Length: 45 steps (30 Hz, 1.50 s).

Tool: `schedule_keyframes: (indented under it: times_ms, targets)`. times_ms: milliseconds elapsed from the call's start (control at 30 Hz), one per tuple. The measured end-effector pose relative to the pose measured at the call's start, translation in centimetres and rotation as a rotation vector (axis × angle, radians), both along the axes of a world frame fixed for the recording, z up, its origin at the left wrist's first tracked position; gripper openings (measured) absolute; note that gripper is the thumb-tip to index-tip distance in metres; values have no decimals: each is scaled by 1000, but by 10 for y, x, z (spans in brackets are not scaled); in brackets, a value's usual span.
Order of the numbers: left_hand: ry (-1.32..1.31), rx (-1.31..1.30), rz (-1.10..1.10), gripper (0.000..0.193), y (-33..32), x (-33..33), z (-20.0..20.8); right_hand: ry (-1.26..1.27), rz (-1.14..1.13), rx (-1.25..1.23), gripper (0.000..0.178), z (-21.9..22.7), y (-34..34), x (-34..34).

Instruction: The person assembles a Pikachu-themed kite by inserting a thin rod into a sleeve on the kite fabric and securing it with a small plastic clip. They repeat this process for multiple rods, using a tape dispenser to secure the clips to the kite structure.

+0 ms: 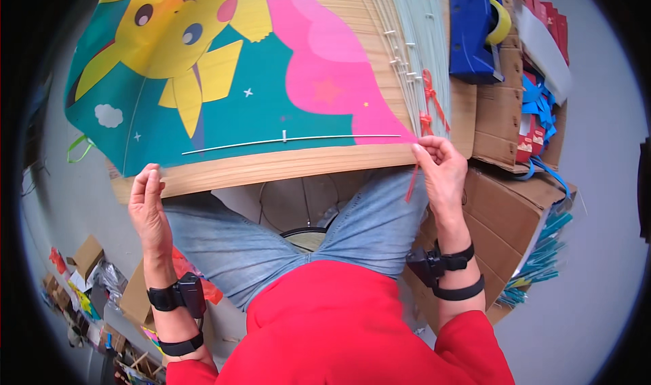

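- The left hand (149, 205), at the near edge of the pale wooden tabletop (271, 166), has thumb and fingertips drawn close together; I cannot tell whether they hold anything.
- The right hand (443, 171) pinches the pink corner of a large teal, yellow and pink printed sheet (264, 73); a narrow red strip (411, 183) hangs just below.
- A thin white rod (234, 145) lies along the sheet's near edge, between the hands.
- The sheet spreads across the tabletop.
- Beyond the right hand, a bundle of thin pale rods (426, 29) lies near a blue tape dispenser (469, 42).
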<state>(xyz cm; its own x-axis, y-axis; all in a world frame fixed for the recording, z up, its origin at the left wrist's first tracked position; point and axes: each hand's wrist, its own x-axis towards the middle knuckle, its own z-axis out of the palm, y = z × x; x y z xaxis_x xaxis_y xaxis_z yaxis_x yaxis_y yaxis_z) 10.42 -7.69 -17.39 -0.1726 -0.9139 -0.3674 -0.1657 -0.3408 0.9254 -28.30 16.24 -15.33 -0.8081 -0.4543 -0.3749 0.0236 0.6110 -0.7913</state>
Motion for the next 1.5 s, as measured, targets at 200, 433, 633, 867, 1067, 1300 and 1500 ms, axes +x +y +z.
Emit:
schedule_keyframes:
  times_ms: [200,433,633,867,1067,1300,1500]
  targets:
    - [53,13,-15,19,-7,-6,-3,140,-29,65,18,-6,-11,2]
    - [43,58,1,21,-7,-6,-10,221,-22,106,19,-13,-12,0]
    - [-41,79,-16,23,-16,-1,-20,268,-21,104,20,-19,-13,1]
    - [-33,88,20,21,-12,-20,-15,305,-21,143,20,-23,-13,-1]
    - [-42,72,18,21,-14,-19,-21,316,-27,161,20,-22,-16,3]
    - [-62,81,24,21,-14,-18,-24,340,-27,138,20,-22,-17,5]
    - [-64,85,29,20,-14,-20,-23,348,-20,158,20,-25,-17,4]
